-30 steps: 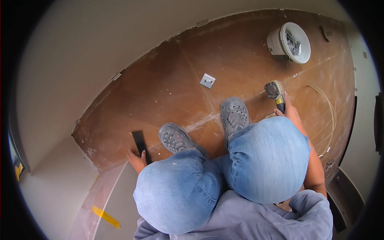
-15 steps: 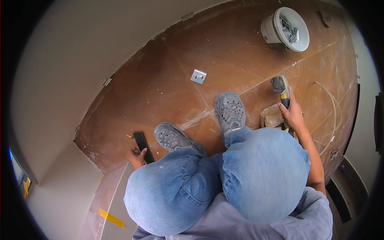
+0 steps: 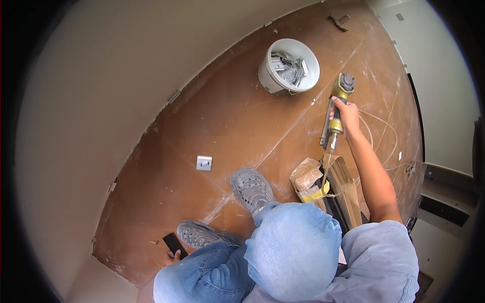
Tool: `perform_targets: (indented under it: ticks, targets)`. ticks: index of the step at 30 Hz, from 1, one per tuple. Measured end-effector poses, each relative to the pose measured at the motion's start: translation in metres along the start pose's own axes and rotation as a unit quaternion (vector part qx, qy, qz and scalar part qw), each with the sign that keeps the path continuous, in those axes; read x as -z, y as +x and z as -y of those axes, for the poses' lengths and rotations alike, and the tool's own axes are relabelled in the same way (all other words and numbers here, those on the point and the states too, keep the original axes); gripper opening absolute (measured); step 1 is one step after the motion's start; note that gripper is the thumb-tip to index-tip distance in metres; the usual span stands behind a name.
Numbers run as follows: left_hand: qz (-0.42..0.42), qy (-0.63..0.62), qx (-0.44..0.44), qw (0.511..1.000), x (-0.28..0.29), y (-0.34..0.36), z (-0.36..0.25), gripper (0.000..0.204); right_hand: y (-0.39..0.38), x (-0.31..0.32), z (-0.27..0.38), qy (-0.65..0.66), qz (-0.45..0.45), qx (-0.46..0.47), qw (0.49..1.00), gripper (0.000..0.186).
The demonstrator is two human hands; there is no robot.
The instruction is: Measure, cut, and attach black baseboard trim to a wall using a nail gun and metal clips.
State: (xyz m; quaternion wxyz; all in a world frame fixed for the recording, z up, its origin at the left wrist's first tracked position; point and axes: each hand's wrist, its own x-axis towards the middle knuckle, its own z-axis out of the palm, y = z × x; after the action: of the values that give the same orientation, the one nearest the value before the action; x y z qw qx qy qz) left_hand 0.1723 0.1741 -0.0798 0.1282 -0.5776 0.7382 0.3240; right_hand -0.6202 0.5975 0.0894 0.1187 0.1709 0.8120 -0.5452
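My right hand (image 3: 348,115) is wrapped around the grip of a yellow and black air nail gun (image 3: 342,85), holding it out over the floor beyond the right knee. A hose fitting shows at the rear of its handle. By my left foot, my left hand (image 3: 173,257) grips the near end of a short, flat black strip (image 3: 174,243); my left leg hides part of that hand. A small silver metal plate with holes (image 3: 204,162) lies on the brown floor ahead of my feet.
Ahead stands a white bucket (image 3: 269,78) of metal pieces (image 3: 290,69). A hammer (image 3: 339,22) lies at the far end. Right of my knee is a torn cardboard package (image 3: 344,183) with black strips inside. A thin hose (image 3: 393,129) loops across the floor. A wall (image 3: 91,91) runs along the left.
The nail gun has moved forward in my right hand, away from the cardboard package. My left hand still holds the black strip. The whole view has shifted to the right and forward.
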Motion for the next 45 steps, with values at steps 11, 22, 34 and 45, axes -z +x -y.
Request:
perform_targets:
  ticks: [11, 22, 34, 45]
  targets:
    - [-0.018, -0.079, -0.025, 0.996, 0.015, 0.007, -0.066, 0.038, 0.071, -0.041, 0.007, -0.063, 0.021, -0.017, 0.998, 0.048]
    - [0.003, -0.067, -0.061, 0.996, 0.028, 0.044, -0.159, 0.038, 0.095, -0.09, -0.03, -0.011, -0.08, -0.041, 0.996, 0.041]
    - [0.147, 0.052, -0.01, 0.988, 0.168, -0.036, -0.213, 0.056, 0.079, -0.05, 0.007, 0.127, 0.004, -0.15, 0.98, 0.025]
    - [0.304, 0.189, -0.013, 0.934, 0.367, -0.129, -0.309, 0.059, -0.063, 0.117, 0.081, 0.072, 0.102, -0.125, 0.984, 0.035]
